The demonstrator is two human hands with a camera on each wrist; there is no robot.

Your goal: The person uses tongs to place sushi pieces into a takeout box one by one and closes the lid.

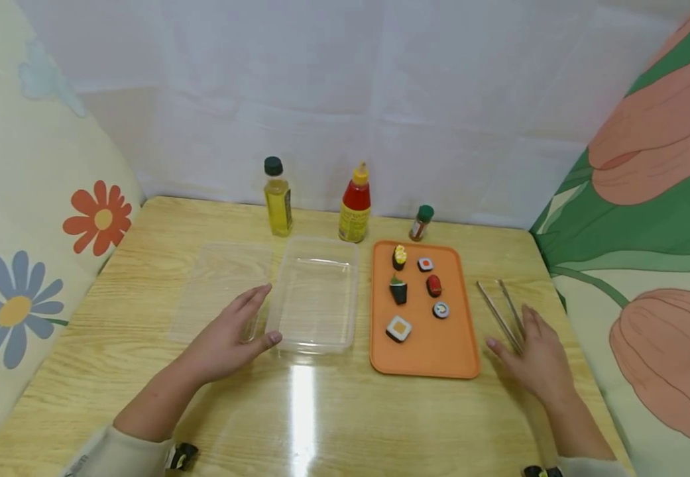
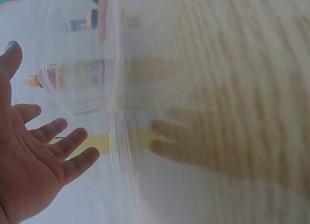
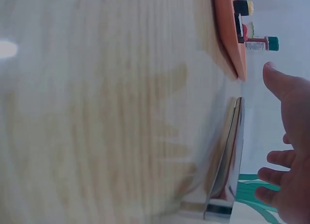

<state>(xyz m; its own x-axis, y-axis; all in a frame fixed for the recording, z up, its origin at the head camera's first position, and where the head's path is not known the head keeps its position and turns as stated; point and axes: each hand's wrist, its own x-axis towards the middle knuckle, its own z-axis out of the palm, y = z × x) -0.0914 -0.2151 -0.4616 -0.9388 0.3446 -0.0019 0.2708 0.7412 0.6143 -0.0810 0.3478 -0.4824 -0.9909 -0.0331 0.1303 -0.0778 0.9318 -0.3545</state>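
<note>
My left hand [image 1: 228,341] hovers with spread fingers and holds nothing, near a clear plastic container [image 1: 317,298] and a flat clear lid [image 1: 222,271] to its left. In the left wrist view the palm [image 2: 29,170] and parted fingers show beside the clear plastic. Loosely spread, my right hand [image 1: 538,358] hangs over the near end of metal tongs [image 1: 500,317]. The right wrist view shows those tongs [image 3: 232,151] lying on the table, apart from the fingers. Between the container and the tongs lies an orange tray [image 1: 431,358] bearing several sushi pieces.
Along the back of the wooden table [image 1: 356,424] stand an oil bottle [image 1: 278,202], a red sauce bottle with a yellow cap [image 1: 354,209] and a small green-capped spice jar [image 1: 421,224]. A white cloth [image 1: 321,99] hangs behind, with flower-patterned cloths at both sides.
</note>
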